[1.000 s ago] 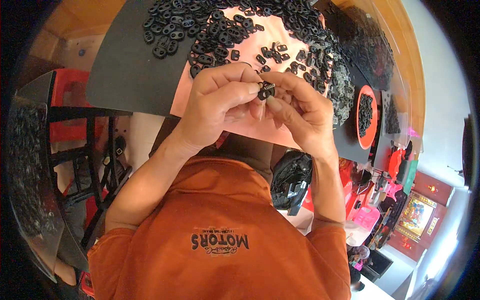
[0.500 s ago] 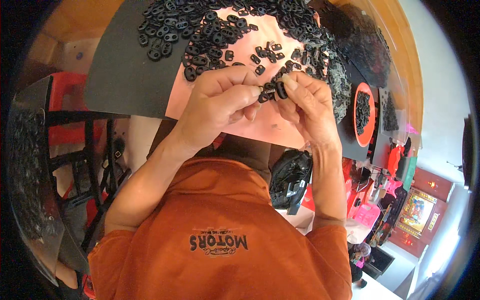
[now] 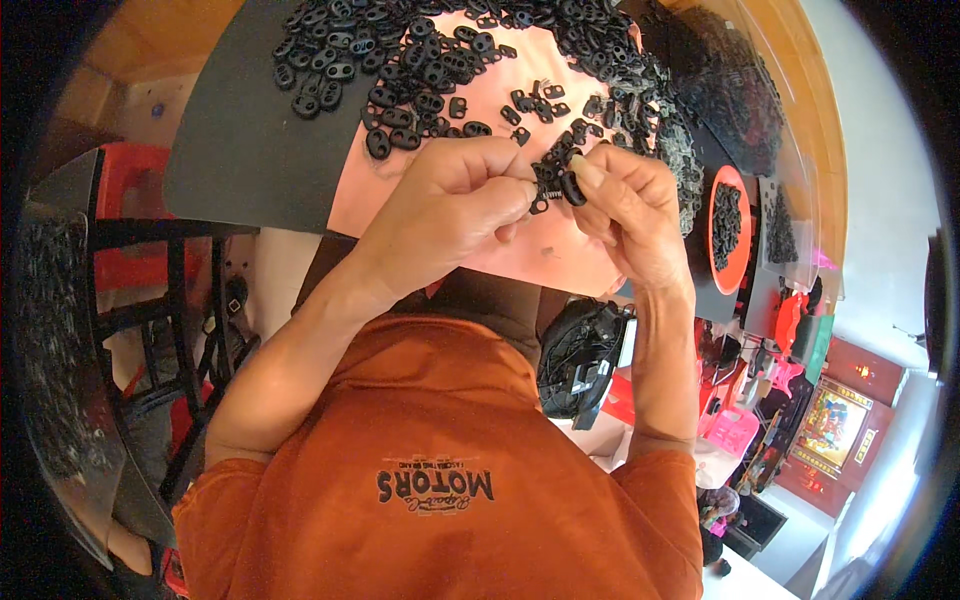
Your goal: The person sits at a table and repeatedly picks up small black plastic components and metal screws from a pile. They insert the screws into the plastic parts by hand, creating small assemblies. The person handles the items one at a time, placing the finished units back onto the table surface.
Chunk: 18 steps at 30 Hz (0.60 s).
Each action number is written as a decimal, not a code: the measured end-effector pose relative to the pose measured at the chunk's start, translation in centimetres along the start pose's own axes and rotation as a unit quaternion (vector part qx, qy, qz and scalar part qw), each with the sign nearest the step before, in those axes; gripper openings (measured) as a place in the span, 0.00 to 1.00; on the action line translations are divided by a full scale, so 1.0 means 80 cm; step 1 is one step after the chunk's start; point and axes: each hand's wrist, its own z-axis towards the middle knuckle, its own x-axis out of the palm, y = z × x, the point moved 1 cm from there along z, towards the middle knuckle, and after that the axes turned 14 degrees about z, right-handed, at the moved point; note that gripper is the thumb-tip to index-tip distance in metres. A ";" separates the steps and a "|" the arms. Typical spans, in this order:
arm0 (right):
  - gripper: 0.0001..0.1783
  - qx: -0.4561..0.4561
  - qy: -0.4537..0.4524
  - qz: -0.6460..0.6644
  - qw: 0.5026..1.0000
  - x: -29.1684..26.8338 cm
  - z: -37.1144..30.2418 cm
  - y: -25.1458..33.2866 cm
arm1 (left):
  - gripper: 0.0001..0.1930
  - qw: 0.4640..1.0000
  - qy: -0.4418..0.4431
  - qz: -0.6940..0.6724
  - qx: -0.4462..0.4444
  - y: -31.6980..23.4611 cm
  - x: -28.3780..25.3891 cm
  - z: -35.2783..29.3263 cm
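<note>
Both hands meet over a pink sheet [image 3: 480,245] on a dark table. My left hand [image 3: 465,195] is closed, thumb against the bent forefinger, pinching the small black plunger of a cord lock [image 3: 540,204]. A fine metal spring [image 3: 553,194] lies between the hands, its far end at the black outer shell [image 3: 574,188]. My right hand [image 3: 630,205] holds that shell between thumb and fingers. Whether the spring sits inside the shell, I cannot tell. Loose small black plungers [image 3: 535,103] lie just beyond the fingers. Several oval two-hole shells [image 3: 400,118] lie past my left hand.
A big heap of black shells [image 3: 330,60] covers the far left of the table. To the right lie a greyish heap of springs [image 3: 686,165] and a red dish [image 3: 731,282] of black pieces. A black-framed stool [image 3: 150,235] stands left; a black bag [image 3: 578,355] is below the table edge.
Both hands have shifted slightly right and a little toward me, still holding the plunger and the shell with the spring between them. The shell has tilted slightly.
</note>
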 end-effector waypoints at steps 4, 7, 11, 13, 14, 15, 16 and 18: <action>0.14 -0.005 0.000 -0.009 1.000 0.001 0.000 0.002 | 0.09 1.000 0.003 0.017 0.008 0.000 0.001 0.000; 0.14 -0.004 -0.008 -0.025 1.000 0.003 0.000 0.001 | 0.09 1.000 0.008 0.024 0.010 0.002 0.002 0.001; 0.14 -0.025 -0.019 -0.071 0.997 0.003 0.000 0.000 | 0.09 0.999 0.016 0.047 -0.003 -0.001 0.000 0.001; 0.14 -0.032 -0.024 -0.083 0.996 0.004 0.000 0.000 | 0.09 0.999 0.012 0.039 0.000 0.004 0.002 0.001; 0.14 -0.033 -0.026 -0.084 0.996 0.005 -0.001 0.001 | 0.09 0.999 0.011 0.035 0.002 0.006 0.003 0.002; 0.13 -0.035 -0.028 -0.085 0.995 0.007 -0.002 0.003 | 0.09 0.999 0.009 0.039 0.000 0.007 0.003 0.002; 0.13 -0.036 -0.030 -0.087 0.995 0.008 -0.002 0.004 | 0.08 0.999 0.007 0.044 -0.002 0.008 0.003 0.003; 0.13 -0.039 -0.033 -0.085 0.995 0.008 -0.003 0.004 | 0.08 0.999 0.008 0.052 -0.006 0.007 0.003 0.004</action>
